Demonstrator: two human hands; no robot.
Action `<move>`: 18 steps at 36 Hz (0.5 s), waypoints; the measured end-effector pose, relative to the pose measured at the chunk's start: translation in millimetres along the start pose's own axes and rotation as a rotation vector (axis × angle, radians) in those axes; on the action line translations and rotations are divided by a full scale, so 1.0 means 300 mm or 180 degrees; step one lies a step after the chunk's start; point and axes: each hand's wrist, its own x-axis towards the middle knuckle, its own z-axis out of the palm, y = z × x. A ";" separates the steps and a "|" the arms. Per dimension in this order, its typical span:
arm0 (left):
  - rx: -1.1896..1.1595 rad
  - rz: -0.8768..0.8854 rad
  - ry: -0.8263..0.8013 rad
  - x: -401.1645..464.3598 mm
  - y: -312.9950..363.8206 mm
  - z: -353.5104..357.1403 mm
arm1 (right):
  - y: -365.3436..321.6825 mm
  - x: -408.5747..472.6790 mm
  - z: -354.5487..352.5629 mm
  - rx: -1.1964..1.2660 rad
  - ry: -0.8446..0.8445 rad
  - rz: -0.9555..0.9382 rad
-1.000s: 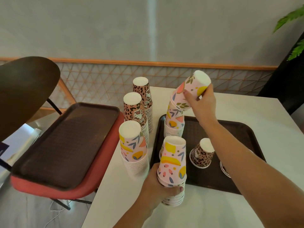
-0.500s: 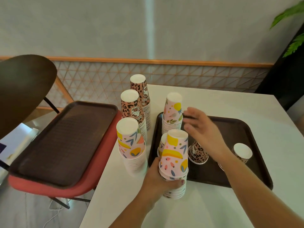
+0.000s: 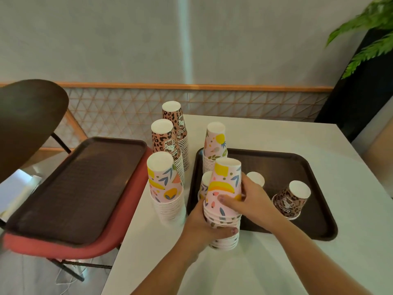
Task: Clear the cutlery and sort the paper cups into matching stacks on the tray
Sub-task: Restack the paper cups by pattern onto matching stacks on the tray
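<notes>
Both hands hold the same stack of fruit-print cups (image 3: 224, 188), which stands upside down at the near left corner of the tray (image 3: 314, 188), partly over the white surface (image 3: 276, 262). The left hand (image 3: 204, 222) wraps its fingers around the lower part of the stack. The right hand (image 3: 248, 199) curls around the top cup from the right side, its thumb on the front. Behind the stack, another fruit-print stack (image 3: 205, 186) is mostly hidden. A cup (image 3: 256, 178) behind the right hand shows only its white base, so its print is not clear. One leopard-print cup (image 3: 291, 200) stands upside down on the tray.
</notes>
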 end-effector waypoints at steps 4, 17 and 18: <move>-0.0009 -0.0093 0.0022 -0.010 -0.010 -0.009 | -0.010 0.013 0.000 0.0205 0.0139 0.0017; -0.0034 -0.0362 0.0071 0.001 -0.040 -0.030 | -0.142 0.299 -0.113 0.0712 0.1732 -0.0594; -0.0035 -0.0388 0.0085 0.004 -0.040 -0.032 | -0.155 0.329 -0.116 0.0672 0.1830 -0.0672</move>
